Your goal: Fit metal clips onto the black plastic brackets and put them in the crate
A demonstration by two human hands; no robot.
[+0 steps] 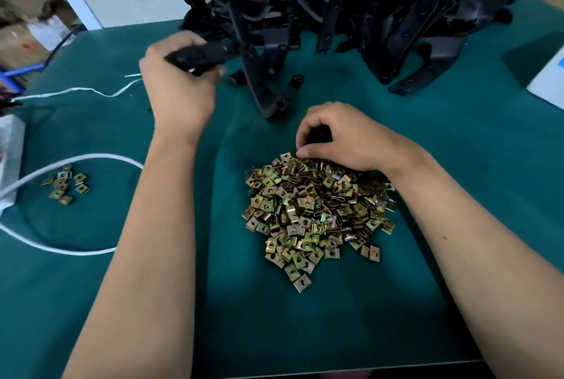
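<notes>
Two hands are seen from the head view: a bracket [201, 56] is gripped by the left hand [180, 85]; the right hand [338, 137] is curled, fingertips at the clips [317, 210]. Clips look small, stiff, slippery; edge pinching is advised.

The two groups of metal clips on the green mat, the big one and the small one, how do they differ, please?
The big pile of clips is heaped several deep at the mat's middle; the small group of clips lies as a few spread pieces at the left. The right hand rests its fingers on the big pile's far edge; no hand touches the small group, which sits inside a loop of white cord. Both show the same brassy square clips with a centre hole.
</notes>
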